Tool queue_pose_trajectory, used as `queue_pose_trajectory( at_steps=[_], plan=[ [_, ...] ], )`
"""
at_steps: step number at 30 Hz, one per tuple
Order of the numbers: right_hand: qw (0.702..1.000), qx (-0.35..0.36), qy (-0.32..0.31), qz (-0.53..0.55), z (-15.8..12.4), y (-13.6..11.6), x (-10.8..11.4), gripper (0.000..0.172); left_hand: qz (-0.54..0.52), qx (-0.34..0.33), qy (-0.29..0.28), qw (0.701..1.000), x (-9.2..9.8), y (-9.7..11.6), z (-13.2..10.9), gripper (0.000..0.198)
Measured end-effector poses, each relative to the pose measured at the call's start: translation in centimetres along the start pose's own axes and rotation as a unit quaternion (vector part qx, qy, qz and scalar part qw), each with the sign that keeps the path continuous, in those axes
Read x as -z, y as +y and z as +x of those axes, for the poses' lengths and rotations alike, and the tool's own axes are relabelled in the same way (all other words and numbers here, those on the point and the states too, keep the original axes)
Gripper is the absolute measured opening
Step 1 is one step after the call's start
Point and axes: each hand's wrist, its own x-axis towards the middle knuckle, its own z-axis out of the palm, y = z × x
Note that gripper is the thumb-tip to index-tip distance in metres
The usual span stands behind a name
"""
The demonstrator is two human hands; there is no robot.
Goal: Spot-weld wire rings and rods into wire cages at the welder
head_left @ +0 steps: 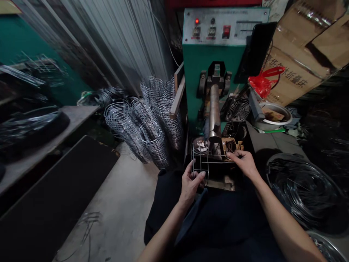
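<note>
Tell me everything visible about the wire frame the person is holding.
The wire frame is a small open grid of thin grey metal rods, boxy in shape. It sits level at the end of the green machine's metal arm, above the person's lap. The left hand grips its near left corner; the right hand pinches its right edge. Finer detail is blurred.

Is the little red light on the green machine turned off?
No, the red light on the grey panel of the green machine glows brightly, above where both hands hold the wire frame.
</note>
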Motion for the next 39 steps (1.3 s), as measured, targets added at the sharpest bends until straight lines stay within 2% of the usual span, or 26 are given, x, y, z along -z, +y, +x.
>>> queue_pose_trajectory(
  at_steps=[10, 17, 23, 39],
  plan=[
    [1.0, -0.009, 0.002, -0.015, 0.8, 1.2, -0.2, 0.059, 0.007, 0.009, 0.011, 1.0, -0.7, 0.0, 0.3, 0.091],
    [1.0, -0.011, 0.002, -0.025, 1.5, 1.2, -0.1, 0.06, -0.017, 0.007, 0.015, 1.0, -1.0, -0.5, 0.8, 0.089],
    [0.999, -0.014, -0.001, -0.034, 2.1, 1.6, 0.1, 0.062, -0.034, 0.02, 0.024, 0.999, -1.4, -0.6, 1.1, 0.093],
    [0.999, -0.008, 0.0, -0.037, 2.6, 1.4, 0.4, 0.062, -0.045, 0.004, 0.032, 0.998, -1.9, -1.2, 1.6, 0.098]
  ],
)
